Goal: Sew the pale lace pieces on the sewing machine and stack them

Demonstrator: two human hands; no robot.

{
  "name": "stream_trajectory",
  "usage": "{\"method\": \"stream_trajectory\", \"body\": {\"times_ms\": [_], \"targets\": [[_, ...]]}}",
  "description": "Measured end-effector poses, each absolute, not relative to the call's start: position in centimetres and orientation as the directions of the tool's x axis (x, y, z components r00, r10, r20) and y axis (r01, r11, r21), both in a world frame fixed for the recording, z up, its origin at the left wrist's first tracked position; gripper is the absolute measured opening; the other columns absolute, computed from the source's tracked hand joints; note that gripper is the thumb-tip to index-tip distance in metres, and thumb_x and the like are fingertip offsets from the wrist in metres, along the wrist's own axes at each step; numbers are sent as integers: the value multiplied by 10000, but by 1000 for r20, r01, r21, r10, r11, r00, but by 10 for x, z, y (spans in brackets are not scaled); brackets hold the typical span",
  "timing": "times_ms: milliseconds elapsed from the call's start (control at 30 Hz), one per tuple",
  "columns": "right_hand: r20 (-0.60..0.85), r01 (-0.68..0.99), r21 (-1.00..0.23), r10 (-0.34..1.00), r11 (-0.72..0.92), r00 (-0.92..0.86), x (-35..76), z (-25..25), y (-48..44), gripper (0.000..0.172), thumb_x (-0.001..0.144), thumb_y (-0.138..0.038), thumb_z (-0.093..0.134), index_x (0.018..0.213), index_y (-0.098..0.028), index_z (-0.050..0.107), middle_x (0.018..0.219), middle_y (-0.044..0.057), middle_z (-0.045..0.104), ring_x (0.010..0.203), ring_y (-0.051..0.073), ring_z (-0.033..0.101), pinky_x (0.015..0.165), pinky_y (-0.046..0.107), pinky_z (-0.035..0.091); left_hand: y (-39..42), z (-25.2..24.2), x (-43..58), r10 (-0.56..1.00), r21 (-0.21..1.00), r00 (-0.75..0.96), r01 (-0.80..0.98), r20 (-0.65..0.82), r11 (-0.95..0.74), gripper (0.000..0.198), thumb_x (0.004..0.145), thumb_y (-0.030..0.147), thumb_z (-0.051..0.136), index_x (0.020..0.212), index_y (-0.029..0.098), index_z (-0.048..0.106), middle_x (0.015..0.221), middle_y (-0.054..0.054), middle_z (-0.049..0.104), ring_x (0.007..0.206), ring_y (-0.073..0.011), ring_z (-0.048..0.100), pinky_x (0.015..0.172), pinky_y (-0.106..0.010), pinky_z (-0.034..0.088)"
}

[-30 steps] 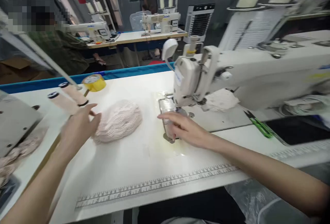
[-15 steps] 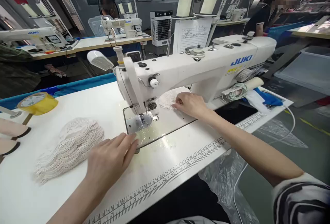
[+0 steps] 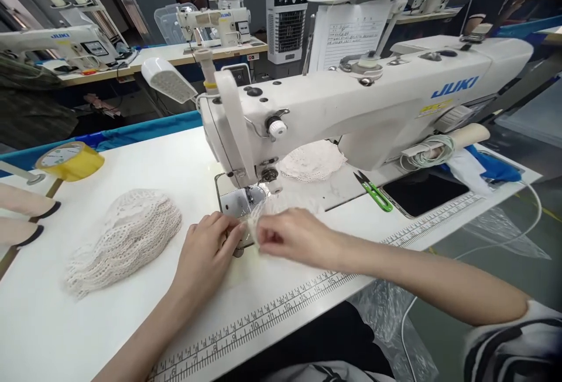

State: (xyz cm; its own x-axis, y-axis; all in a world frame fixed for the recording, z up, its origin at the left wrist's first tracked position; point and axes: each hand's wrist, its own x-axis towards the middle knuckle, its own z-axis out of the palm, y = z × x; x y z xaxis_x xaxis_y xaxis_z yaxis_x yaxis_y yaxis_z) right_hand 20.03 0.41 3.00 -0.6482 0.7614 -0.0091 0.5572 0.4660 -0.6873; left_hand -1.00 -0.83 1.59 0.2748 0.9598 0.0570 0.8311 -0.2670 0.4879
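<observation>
My right hand (image 3: pixel 296 235) is closed on the edge of a small piece of white lace fabric (image 3: pixel 281 201), blurred by motion, just in front of the sewing machine's needle area. My left hand (image 3: pixel 211 244) rests on the table left of it, thumb and fingertips drawn together at the lace's left edge by the metal needle plate (image 3: pixel 232 201). Behind, under the arm of the white sewing machine (image 3: pixel 325 115), lies a stack of lace pieces (image 3: pixel 314 160). Left of my left hand is a larger layered pile of lace (image 3: pixel 127 238).
Green thread snips (image 3: pixel 375 193) lie beside a black phone (image 3: pixel 425 191) at right. A yellow tape roll (image 3: pixel 72 161) and thread cones (image 3: pixel 24 200) stand at left. A ruler strip (image 3: pixel 263 317) runs along the table's front edge. Other machines (image 3: pixel 215 24) stand behind.
My right hand has come from the stack under the machine arm toward the needle, bringing a lace piece. My left fingers have drawn in. The snips, previously hidden by my forearm, now show.
</observation>
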Motion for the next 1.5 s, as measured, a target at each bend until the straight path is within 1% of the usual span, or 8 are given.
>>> {"method": "stream_trajectory", "body": {"times_ms": [133, 333, 467, 567, 833, 967, 1100, 1500], "targets": [[56, 282, -877, 666, 389, -744, 181, 32, -8, 28, 868, -183, 634, 852, -193, 654, 797, -38, 705, 741, 104, 649, 685, 228, 485, -10, 14, -9, 961, 471, 273, 843, 40, -259, 246, 902, 399, 465, 806, 219, 604, 788, -2, 616, 762, -202, 547, 808, -399, 369], [58, 440, -811, 801, 386, -595, 195, 37, 18, 413, 840, -231, 641, 1243, -196, 558, 1144, 75, 649, 612, 87, 592, 579, 253, 487, -16, 15, -5, 957, 592, 280, 760, 77, -270, 228, 963, 378, 406, 884, 224, 553, 787, 1, 602, 800, -204, 542, 718, -331, 401], [-259, 520, -844, 748, 132, -611, 202, 38, 38, 357, 828, -409, 654, 1112, -196, 613, 704, -14, 675, 434, 94, 536, 437, 231, 390, -15, 14, -1, 957, 628, 278, 732, 80, -265, 217, 987, 373, 383, 911, 221, 517, 795, 0, 599, 784, -189, 531, 663, -298, 395], [-286, 538, -837, 758, 101, -587, 203, 36, 42, 272, 845, -424, 626, 996, -198, 636, 510, -40, 610, 453, 121, 558, 451, 228, 390, -12, 11, 2, 944, 635, 292, 703, 156, -322, 206, 986, 376, 403, 900, 212, 495, 751, 8, 584, 679, -156, 504, 619, -282, 386], [-31, 384, -882, 780, 272, -625, 208, 25, 31, 125, 890, -272, 582, 974, -208, 648, 685, -23, 679, 622, 126, 658, 559, 227, 492, -7, 0, 0, 810, 478, 377, 664, 449, -575, 135, 922, 255, 543, 829, 208, 457, 686, 54, 577, 555, -89, 462, 523, -211, 373], [213, 356, -776, 747, 521, -630, 210, 21, 27, 94, 904, -221, 566, 974, -185, 618, 769, -4, 690, 627, 104, 632, 555, 215, 479, -10, 1, -3, 632, 234, 469, 658, 617, -716, 185, 868, 52, 456, 766, 200, 410, 533, 108, 469, 434, -62, 318, 518, -207, 372], [398, 303, -638, 641, 708, -657, 210, 18, 24, 119, 913, -143, 538, 1021, -169, 581, 750, -20, 650, 619, 86, 594, 562, 210, 458, -11, 2, -5, 580, 170, 495, 648, 647, -743, 219, 864, 35, 467, 735, 198, 398, 537, 102, 476, 425, -61, 296, 477, -203, 347], [428, 258, -594, 570, 762, -701, 209, 16, 23, 138, 915, -118, 530, 1038, -175, 556, 710, -39, 635, 578, 78, 580, 524, 201, 438, -13, -1, -6, 571, 180, 505, 627, 647, -758, 203, 888, 71, 470, 740, 198, 413, 546, 89, 475, 439, -77, 288, 453, -226, 311]]}}
